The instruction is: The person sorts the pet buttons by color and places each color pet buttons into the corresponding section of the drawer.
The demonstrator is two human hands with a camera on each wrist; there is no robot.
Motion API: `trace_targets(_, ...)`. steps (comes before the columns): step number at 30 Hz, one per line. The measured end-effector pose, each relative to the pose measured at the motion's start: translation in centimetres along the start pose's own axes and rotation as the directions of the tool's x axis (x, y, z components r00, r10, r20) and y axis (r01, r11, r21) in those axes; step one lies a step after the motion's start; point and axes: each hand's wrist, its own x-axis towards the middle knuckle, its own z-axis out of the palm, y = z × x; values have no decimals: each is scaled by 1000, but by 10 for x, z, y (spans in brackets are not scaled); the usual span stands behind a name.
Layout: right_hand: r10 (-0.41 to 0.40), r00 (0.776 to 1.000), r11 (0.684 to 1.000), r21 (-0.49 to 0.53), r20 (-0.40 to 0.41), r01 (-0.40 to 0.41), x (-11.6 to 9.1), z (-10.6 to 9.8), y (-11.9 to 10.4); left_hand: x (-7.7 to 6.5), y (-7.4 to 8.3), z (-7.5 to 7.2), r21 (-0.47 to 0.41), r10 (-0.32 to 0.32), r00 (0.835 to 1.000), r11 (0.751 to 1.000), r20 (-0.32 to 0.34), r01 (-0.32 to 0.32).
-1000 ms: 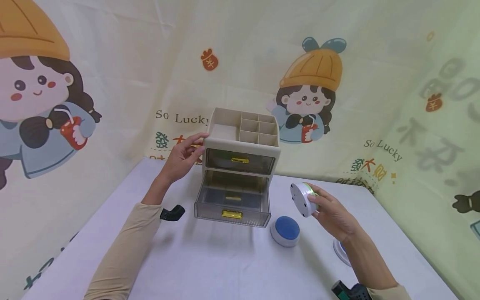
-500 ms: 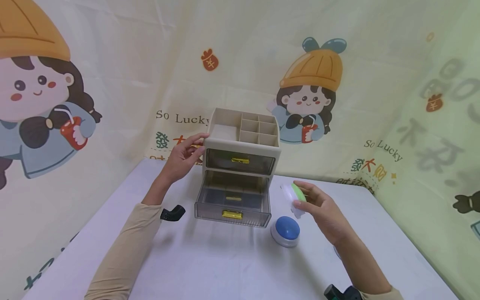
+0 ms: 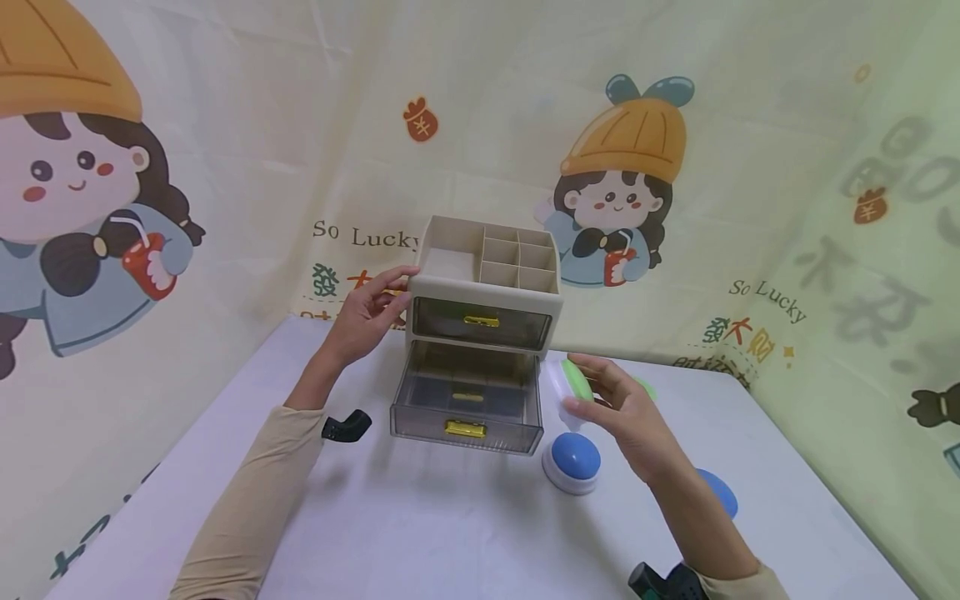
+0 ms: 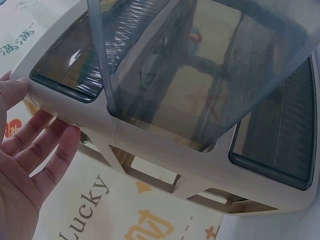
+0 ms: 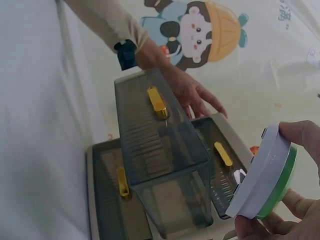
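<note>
A beige desktop organizer stands at the back of the table, its middle drawer pulled out. The drawer is smoky and see-through, with a gold handle. My left hand rests at the organizer's upper left edge, its thumb and fingers touching the casing. To the right of the drawer, my right hand holds a green-topped round push button with a white base. In the right wrist view, that push button is tilted on its side, pinched between thumb and fingers, apart from the drawer.
A blue-topped push button stands in front of the drawer's right corner. Another blue button is partly hidden by my right forearm. Something green shows behind the right hand. A printed cloth hangs behind the table.
My right hand has moved left toward the open drawer, turning the green push button from underside-facing to edge-on. The left hand and organizer have stayed put.
</note>
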Motion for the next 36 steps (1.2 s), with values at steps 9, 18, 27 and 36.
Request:
trace_targets(9,1,1000,1000,-2,-7,-1,5,14,-8,0,2,1,-4,2,1000,1000,-1,-2)
trace_targets(18,-132,991,969,-212,-12,126,16,28,-12,-1,3,1,-10,-18,1000,1000,-3,18)
trace_targets(27,-175,984,937,-309,-17,161,24,41,-13,-1,4,1,-1,-23,1000,1000,0,23)
trace_targets(36,-176,984,940,-299,-7,166,35,49,-10,0,3,1,-5,-16,1000,1000,-1,16)
